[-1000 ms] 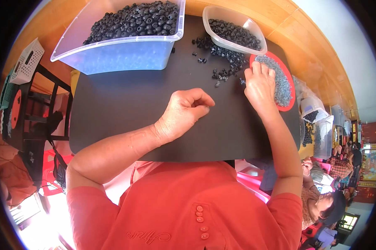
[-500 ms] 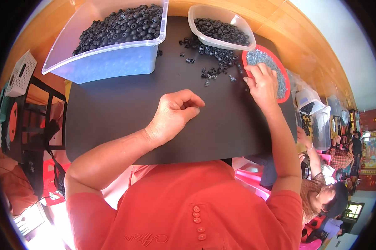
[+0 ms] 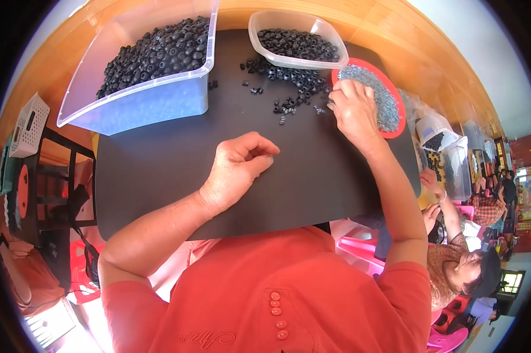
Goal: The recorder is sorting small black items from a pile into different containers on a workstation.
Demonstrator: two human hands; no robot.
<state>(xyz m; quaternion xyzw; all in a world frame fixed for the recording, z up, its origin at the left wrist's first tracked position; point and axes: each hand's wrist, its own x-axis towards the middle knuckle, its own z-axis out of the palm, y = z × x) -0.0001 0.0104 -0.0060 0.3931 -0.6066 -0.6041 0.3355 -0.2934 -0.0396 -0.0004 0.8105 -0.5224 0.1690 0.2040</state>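
Note:
My left hand [image 3: 233,167] is closed above the middle of the dark tabletop [image 3: 159,176]; its thumb and forefinger curl together, and what they hold, if anything, is too small to make out. Over the left edge of a round red tray [image 3: 400,120], my right hand [image 3: 357,112] has its fingers bent inward, with the fingertips partly hidden. Small grey-blue pieces [image 3: 386,106] cover the tray. Just left of that hand lie loose black ring-shaped parts [image 3: 304,82] and a few little clear-grey pieces [image 3: 283,119].
A large clear bin [image 3: 153,109] of black rings stands at the back left. Behind the loose parts is a smaller clear tub [image 3: 301,63] holding more. A white basket [image 3: 31,126] sits on a black rack at left. Another person [image 3: 454,259] works at right beside clear bins [image 3: 457,167].
The whole view has shifted slightly, with the table's things now lower and farther left. My right hand has moved a little left across the tray's edge. My left hand keeps its curled pose.

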